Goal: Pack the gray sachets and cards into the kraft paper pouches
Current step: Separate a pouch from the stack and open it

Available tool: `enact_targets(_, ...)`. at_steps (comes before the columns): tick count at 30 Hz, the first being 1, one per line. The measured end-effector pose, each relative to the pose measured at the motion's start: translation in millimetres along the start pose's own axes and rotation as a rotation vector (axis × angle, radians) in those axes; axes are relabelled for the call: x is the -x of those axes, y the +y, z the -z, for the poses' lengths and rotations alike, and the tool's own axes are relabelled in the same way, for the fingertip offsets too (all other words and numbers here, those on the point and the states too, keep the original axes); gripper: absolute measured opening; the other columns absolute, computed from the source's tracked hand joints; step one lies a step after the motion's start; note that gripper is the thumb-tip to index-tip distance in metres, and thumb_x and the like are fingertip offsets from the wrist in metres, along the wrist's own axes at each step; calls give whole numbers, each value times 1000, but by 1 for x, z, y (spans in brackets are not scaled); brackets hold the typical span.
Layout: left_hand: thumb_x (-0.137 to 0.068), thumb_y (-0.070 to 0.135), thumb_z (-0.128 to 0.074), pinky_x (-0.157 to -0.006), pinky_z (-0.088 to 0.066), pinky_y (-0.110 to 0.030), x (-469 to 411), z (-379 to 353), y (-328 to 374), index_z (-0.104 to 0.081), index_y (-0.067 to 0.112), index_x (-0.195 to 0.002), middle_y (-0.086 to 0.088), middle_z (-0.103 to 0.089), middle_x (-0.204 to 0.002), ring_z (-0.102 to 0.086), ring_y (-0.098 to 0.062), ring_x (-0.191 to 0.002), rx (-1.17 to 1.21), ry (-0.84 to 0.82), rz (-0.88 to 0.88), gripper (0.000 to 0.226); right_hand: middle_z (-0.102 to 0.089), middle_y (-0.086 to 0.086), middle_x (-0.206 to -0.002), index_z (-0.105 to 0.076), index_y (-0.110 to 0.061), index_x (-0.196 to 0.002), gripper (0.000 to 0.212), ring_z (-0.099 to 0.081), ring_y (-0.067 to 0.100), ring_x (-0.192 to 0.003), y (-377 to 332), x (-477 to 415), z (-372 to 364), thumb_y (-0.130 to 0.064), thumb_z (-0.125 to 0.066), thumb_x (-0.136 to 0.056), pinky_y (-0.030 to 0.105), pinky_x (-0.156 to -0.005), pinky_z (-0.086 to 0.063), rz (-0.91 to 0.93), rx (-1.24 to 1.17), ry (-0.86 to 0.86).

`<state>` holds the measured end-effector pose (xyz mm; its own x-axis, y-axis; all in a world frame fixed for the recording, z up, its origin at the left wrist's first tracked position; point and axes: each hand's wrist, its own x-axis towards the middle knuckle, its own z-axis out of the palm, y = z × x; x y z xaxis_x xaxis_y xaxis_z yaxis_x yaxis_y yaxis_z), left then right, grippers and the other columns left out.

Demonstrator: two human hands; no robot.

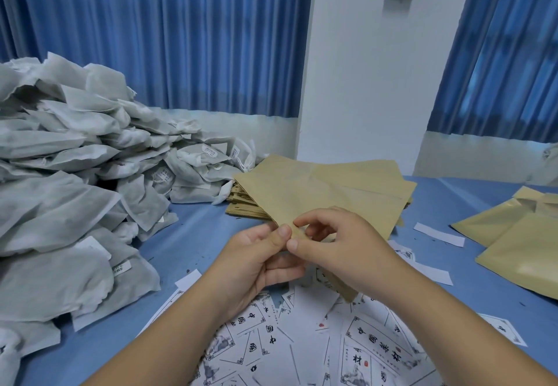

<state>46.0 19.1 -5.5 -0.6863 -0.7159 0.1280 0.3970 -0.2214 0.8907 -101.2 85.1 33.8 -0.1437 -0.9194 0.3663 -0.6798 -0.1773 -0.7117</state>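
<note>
A heap of gray sachets [75, 174] lies on the blue tabletop [193, 228] to the left of the stack of kraft paper pouches [241, 202], its nearest sachets touching the stack's left edge. Just in front of the stack, the left hand [256, 261] pinches the near corner of one kraft paper pouch [326, 192] between thumb and curled fingers; this pouch lies tilted over the top of the stack. The right hand [341, 246] meets the left at the same corner and grips it with thumb and forefinger, its other fingers loosely bent. In front of the stack, printed cards [302, 340] are spread beneath both forearms. To the right of the stack lie white paper strips [437, 234] and, farther right, glossy kraft pouches [519, 252], well apart from it.
</note>
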Motion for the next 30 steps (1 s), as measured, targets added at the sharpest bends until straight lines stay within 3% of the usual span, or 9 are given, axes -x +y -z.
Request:
enact_targets(7,-81,29,-68,-70,-59,-28,0,3,0,-73,12,-107,-16,-68,-118,-69,-31,-101,-28,-26,3,32,-68,-9,-87,-72,-26,-98,25,-60,0,-76,-1,-1,6,-32,-79,-74,17,-73,-51,-73,-135,-50)
enact_targets(12,-89,20,-63,-69,-59,-26,-2,4,0,-73,13,-107,-17,-69,-115,-70,-30,-99,-63,-5,10,21,-70,-8,-83,-73,-25,-95,26,-64,4,-77,1,-1,7,-36,-79,-72,15,-69,-51,-97,-157,-66)
enact_targets(16,-92,8,-58,-67,-59,-28,-4,0,-2,-76,12,-97,-20,-72,-103,-73,-28,-87,-97,73,-2,18,-70,-15,-73,-75,-26,-75,4,-63,0,-68,0,1,6,-28,-72,-78,17,-64,-51,-33,15,39)
enact_targets(18,-92,1,-53,-67,-59,-31,-5,-6,-5,-76,9,-92,-17,-74,-98,-73,-28,-85,-76,147,-45,24,-68,-10,-69,-73,-24,-71,14,-61,5,-68,-4,3,2,-22,-65,-82,24,-64,-50,64,179,82)
enact_targets(21,-93,11,-55,-63,-58,-35,-5,-16,-9,-72,11,-76,-7,-73,-80,-73,-33,-80,47,229,-115,24,-65,-3,-76,-71,-16,-75,14,-59,15,-74,-11,5,-5,-18,-61,-84,36,-70,-47,232,390,106)
enact_targets(23,-90,31,-64,-64,-58,-38,-5,-19,-9,-64,8,-85,-8,-71,-78,-72,-35,-82,111,204,-137,24,-64,-2,-81,-69,-15,-81,14,-58,18,-77,-15,4,-8,-20,-57,-87,37,-71,-47,257,441,126)
enact_targets(24,-83,40,-68,-65,-58,-39,-5,-19,-8,-60,6,-91,-10,-72,-82,-72,-35,-85,115,187,-135,36,-63,-3,-82,-67,-16,-84,15,-58,18,-77,-16,4,-9,-22,-55,-89,37,-71,-47,253,453,138)
enact_targets(27,-67,40,-77,-65,-58,-36,-5,-17,-9,-56,2,-101,-17,-73,-92,-72,-33,-86,82,192,-130,55,-62,-6,-81,-59,-20,-87,14,-56,16,-75,-18,7,-10,-28,-50,-94,35,-69,-45,222,462,160)
enact_targets(30,-67,33,-78,-63,-58,-31,-5,-14,-9,-66,15,-69,-11,-69,-73,-70,-22,-67,45,196,-151,21,-58,-5,-75,-53,-21,-86,13,-55,18,-73,-18,8,-9,-28,-47,-95,36,-66,-44,187,457,153)
